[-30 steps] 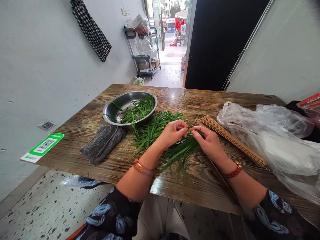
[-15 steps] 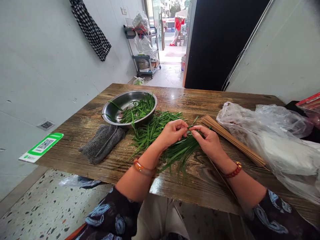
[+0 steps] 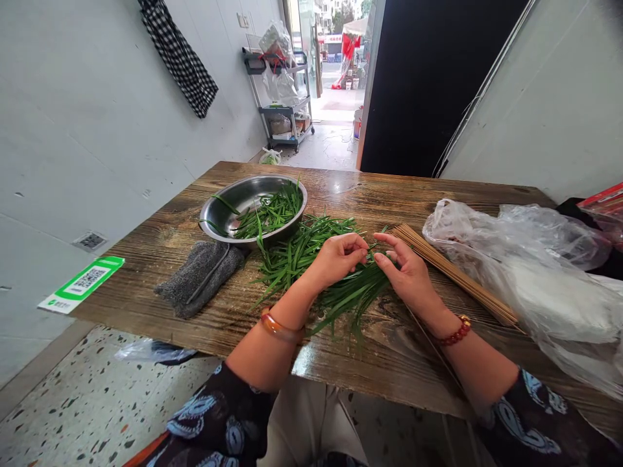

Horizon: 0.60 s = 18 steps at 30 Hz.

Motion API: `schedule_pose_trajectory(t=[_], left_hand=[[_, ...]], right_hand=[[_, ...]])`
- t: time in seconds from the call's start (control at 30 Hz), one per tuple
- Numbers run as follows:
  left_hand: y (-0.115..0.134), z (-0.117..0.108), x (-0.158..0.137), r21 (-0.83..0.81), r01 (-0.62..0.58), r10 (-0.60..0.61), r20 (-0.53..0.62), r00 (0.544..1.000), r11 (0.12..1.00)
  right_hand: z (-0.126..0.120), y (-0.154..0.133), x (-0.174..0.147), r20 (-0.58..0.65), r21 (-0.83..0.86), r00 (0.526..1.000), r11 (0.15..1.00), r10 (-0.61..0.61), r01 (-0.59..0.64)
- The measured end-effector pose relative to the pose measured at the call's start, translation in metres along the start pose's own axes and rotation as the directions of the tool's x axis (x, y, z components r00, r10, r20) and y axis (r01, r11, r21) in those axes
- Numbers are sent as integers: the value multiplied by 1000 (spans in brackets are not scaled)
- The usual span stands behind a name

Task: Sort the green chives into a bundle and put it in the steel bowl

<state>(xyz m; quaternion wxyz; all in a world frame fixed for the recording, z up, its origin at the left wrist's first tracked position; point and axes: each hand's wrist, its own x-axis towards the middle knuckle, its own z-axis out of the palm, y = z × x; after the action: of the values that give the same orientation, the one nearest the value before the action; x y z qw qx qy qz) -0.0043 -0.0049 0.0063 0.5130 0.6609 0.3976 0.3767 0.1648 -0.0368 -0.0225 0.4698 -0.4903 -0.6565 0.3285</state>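
My left hand [image 3: 343, 256] is closed, its thumb and index finger pinching a green strand of garlic chives above the table. Just to its right, my right hand [image 3: 403, 266] has thumb and index finger spread apart; its lower fingers are partly hidden. A thin skewer [image 3: 433, 344] slants from beneath my right palm along the inner forearm; its upper end is hidden by the hands. Long garlic chives [image 3: 348, 301] hang and lie below both hands. A looser heap of cut chives [image 3: 292, 259] spreads to the left, against the bowl.
A steel bowl [image 3: 209, 227] holding more chives stands at the left, beside a dark grey mesh cloth [image 3: 199, 279]. Right of my hands lies a bundle of wooden skewers [image 3: 457, 279], then clear plastic bags [image 3: 549, 285]. A green QR card [image 3: 82, 285] sits at the left edge.
My right index finger has lifted and parted from the thumb, leaving the strand. My left hand keeps its pinch in nearly the same place.
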Motion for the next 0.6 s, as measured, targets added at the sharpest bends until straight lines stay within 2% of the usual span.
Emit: schedule_pose_trajectory(t=[0.23,0.43,0.5,0.6], left_hand=[[1,1,0,-11,3,-3,36,999,1000],[3,0,-2,117,-91,79,103,991,989],[4,-2,-2,133,-100,91,69,993,986],[2,-9,1,71,-78,86,-120,989,994]], right_hand=[[0,0,1,-14,22,1000,1000,11,-10],[0,3,2,-59,-12,998,1000,6,-7],[0,3,2,-60,0,998,1000,1,-1],[1,3,2,-46,-7,999,1000,-4,3]])
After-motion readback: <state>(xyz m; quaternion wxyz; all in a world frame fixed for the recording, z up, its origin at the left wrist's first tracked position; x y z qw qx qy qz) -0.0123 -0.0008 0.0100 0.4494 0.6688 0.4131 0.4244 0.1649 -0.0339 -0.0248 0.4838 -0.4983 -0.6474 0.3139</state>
